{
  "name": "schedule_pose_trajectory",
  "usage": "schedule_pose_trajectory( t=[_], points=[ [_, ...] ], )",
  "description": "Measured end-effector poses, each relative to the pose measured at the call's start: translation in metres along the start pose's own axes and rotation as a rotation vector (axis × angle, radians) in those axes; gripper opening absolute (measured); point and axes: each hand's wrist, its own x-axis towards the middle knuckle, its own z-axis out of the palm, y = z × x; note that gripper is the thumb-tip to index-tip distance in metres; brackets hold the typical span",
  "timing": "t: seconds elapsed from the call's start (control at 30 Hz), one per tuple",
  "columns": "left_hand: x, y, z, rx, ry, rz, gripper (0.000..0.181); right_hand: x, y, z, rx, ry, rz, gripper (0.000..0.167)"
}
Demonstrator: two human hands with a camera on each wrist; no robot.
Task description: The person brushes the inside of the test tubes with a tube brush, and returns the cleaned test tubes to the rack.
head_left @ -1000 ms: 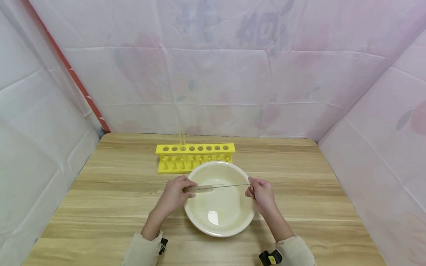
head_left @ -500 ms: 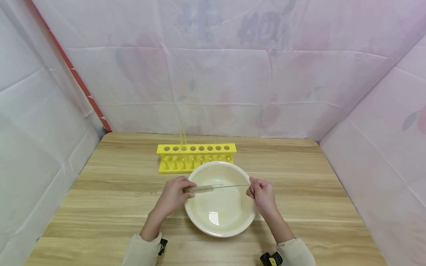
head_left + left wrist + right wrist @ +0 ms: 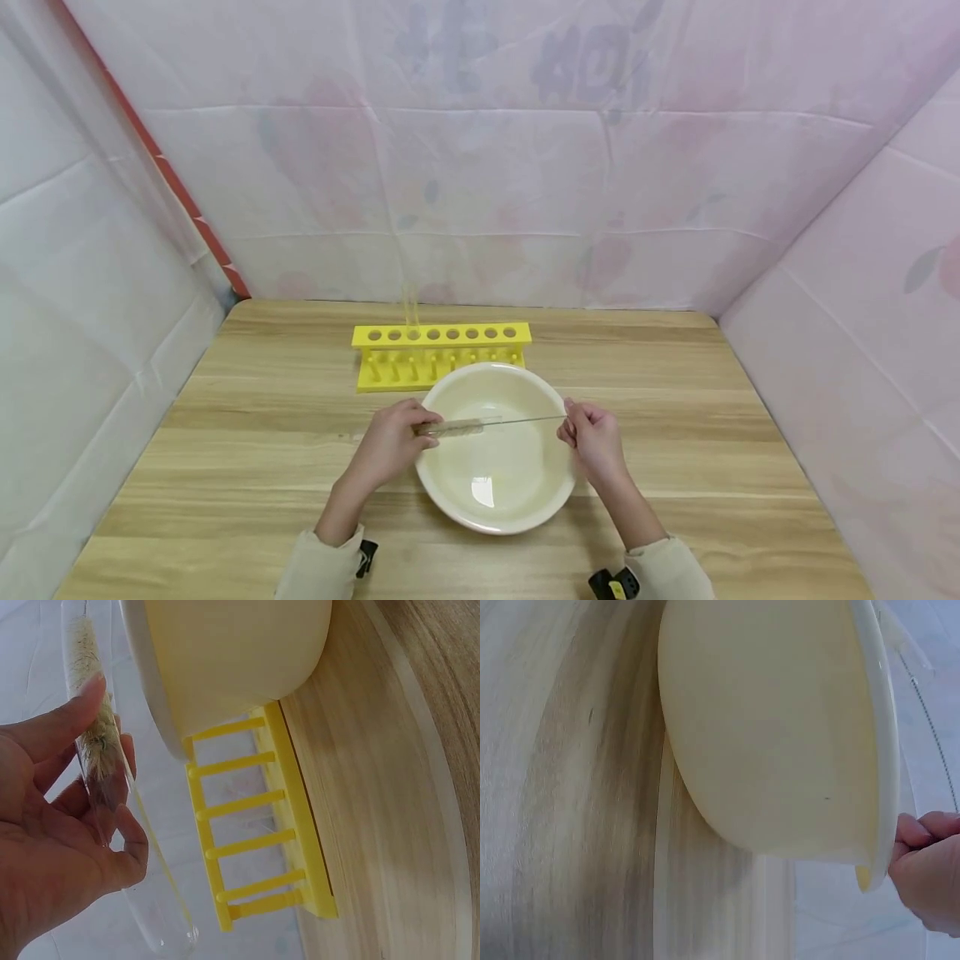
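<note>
My left hand [image 3: 397, 437] grips a clear glass test tube [image 3: 161, 922] by its sides, over the left rim of a cream basin [image 3: 487, 521]. Inside the tube sit the pale bristles of a test tube brush [image 3: 86, 652]. The tube lies nearly level, its mouth pointing right and its rounded end past my palm. From the mouth, the brush's twisted wire [image 3: 930, 720] runs across the basin to my right hand [image 3: 592, 437]. There, thumb and fingers pinch the wire's end beside the right rim. The fingers partly hide the bristles.
Behind the basin stands a yellow test tube rack [image 3: 442, 335], its front right part hidden by the basin. Another clear test tube [image 3: 410, 308] stands upright in one of its holes. Pale patterned sheets [image 3: 480, 183] enclose the wooden table [image 3: 637, 358] at the back and sides.
My right hand has shifted very slightly to the right, and the bristles sit a little nearer the tube's mouth. My left hand, the basin and the rack stay put.
</note>
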Motion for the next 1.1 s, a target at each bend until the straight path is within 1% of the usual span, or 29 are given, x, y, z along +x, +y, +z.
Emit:
schedule_pose_trajectory(
  t=[0.07, 0.17, 0.33, 0.4, 0.47, 0.5, 0.57, 0.6, 0.73, 0.8, 0.83, 0.9, 0.97, 1.0, 1.03, 1.1],
  points=[
    [0.000, 0.000, -0.001, -0.021, -0.005, -0.003, 0.022, 0.000, -0.002, 0.001, 0.010, -0.001, 0.002, 0.046],
    [0.001, -0.001, -0.001, -0.029, -0.003, -0.001, 0.023, -0.001, -0.007, 0.001, 0.050, -0.001, 0.070, 0.047],
    [0.002, 0.002, 0.000, 0.022, 0.017, 0.012, 0.022, 0.000, -0.014, 0.000, 0.123, -0.013, 0.214, 0.047],
    [0.002, 0.004, 0.000, 0.047, 0.023, 0.016, 0.022, 0.001, -0.016, -0.001, 0.136, -0.016, 0.247, 0.046],
    [0.002, 0.005, -0.001, 0.063, 0.025, 0.018, 0.021, 0.002, -0.017, -0.003, 0.126, -0.018, 0.252, 0.047],
    [0.002, 0.005, -0.001, 0.061, 0.025, 0.021, 0.021, 0.003, -0.018, -0.004, 0.115, -0.020, 0.240, 0.047],
    [0.002, 0.004, -0.002, 0.047, 0.021, 0.021, 0.022, 0.003, -0.017, -0.005, 0.070, -0.028, 0.189, 0.047],
    [0.002, 0.004, -0.003, 0.031, 0.016, 0.022, 0.022, 0.004, -0.017, -0.006, 0.044, -0.035, 0.148, 0.046],
    [0.003, 0.000, -0.008, -0.064, -0.018, 0.029, 0.024, 0.004, -0.016, -0.011, -0.099, -0.065, -0.069, 0.042],
    [0.003, -0.002, -0.010, -0.098, -0.034, 0.034, 0.024, 0.003, -0.017, -0.014, -0.151, -0.074, -0.165, 0.043],
    [0.003, -0.002, -0.010, -0.109, -0.040, 0.035, 0.024, 0.004, -0.017, -0.015, -0.170, -0.079, -0.205, 0.045],
    [0.004, -0.001, -0.012, -0.111, -0.038, 0.035, 0.024, 0.004, -0.017, -0.018, -0.181, -0.091, -0.256, 0.047],
    [0.004, 0.000, -0.012, -0.090, -0.018, 0.038, 0.023, 0.005, -0.018, -0.019, -0.171, -0.095, -0.268, 0.048],
    [0.004, 0.001, -0.012, -0.076, -0.001, 0.040, 0.023, 0.006, -0.019, -0.019, -0.153, -0.097, -0.255, 0.047],
    [0.004, 0.002, -0.012, -0.058, 0.018, 0.044, 0.023, 0.006, -0.019, -0.020, -0.127, -0.096, -0.229, 0.047],
    [0.003, 0.004, -0.011, -0.014, 0.056, 0.054, 0.024, 0.007, -0.021, -0.020, -0.065, -0.077, -0.148, 0.047]
  ],
)
